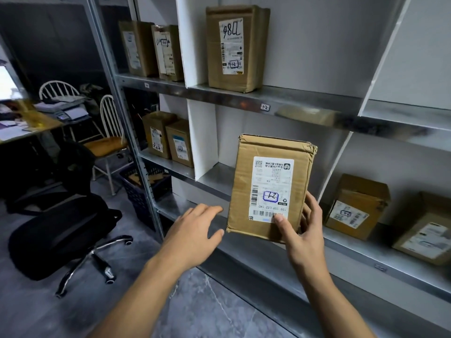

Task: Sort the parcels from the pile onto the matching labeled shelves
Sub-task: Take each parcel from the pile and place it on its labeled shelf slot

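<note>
While right grip (302, 237) holds parcel (244, 191), left grip (192, 237) beside

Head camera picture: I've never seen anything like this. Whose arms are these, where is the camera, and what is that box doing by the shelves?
There is no machine here. A person wears a wide-angle camera on the head, so you look down along their bare arms. The right hand grips a cardboard parcel at its lower right corner, thumb on the printed label, holding it upright in front of a metal shelf rack. The left hand is open beside the parcel's lower left edge. The label bears a handwritten code in a blue frame; a small tag on the shelf edge above carries a code too. On the shelves stand other parcels. A black office chair is at left.
</note>
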`<state>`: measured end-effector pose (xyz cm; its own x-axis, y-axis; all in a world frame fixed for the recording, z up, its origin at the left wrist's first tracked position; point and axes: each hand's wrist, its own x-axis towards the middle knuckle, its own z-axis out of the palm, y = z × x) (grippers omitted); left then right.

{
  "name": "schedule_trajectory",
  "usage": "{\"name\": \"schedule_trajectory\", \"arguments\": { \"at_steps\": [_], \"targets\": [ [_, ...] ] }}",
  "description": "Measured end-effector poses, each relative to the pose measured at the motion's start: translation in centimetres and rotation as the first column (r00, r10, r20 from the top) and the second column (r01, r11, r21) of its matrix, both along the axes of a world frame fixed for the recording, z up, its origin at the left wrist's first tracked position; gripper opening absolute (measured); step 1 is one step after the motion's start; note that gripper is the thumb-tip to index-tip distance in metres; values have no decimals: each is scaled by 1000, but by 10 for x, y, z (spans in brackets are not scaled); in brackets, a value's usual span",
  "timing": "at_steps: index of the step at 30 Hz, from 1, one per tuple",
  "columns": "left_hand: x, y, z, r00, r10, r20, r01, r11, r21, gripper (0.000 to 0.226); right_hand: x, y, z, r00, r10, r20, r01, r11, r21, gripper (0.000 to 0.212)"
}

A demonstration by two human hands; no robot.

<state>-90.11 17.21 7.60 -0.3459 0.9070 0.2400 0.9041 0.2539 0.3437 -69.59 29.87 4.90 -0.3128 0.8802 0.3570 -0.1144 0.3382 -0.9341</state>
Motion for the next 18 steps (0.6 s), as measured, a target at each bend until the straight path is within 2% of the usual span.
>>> {"name": "schedule_trajectory", "arguments": {
  "at_steps": [10,18],
  "targets": [
    [-65,53,-14,997,38,-61,-45,991,-126,54,-56,61,-18,999,-17,44,20,998,-66,73],
    [-101,96,-15,999,18,-49,-24,991,-129,55,-85,94,-20,997,-35,67,39,998,-58,72]
  ]
}}
